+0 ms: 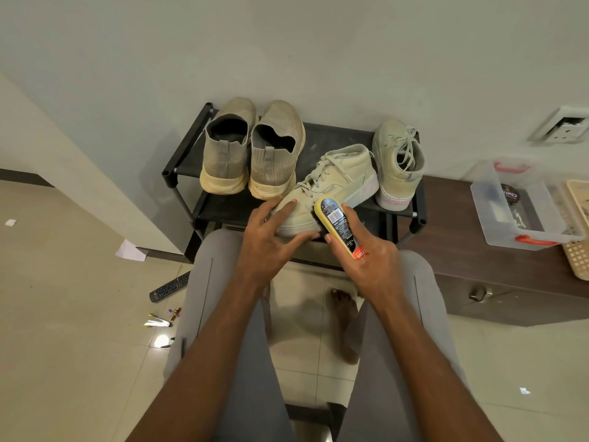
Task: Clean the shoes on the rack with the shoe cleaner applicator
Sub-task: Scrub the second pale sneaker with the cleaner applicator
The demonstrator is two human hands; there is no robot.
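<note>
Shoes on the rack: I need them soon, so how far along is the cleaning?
Nothing looks finished. In hand: the left hand steadies the lace-up sneaker lying on its side while the right hand holds the brush with bristles against it. Left: its partner and the two slip-on shoes on the rack remain visibly dingy.

Four pale beige shoes: two knit slip-on sneakers (229, 154) (276, 154) at eleven o'clock, two laced suede high-tops (331, 183) (400, 164) at one o'clock (one lying tilted). One yellow-backed black-bristled brush (339, 226). Two bare hands (271, 240) (373, 263).
</note>
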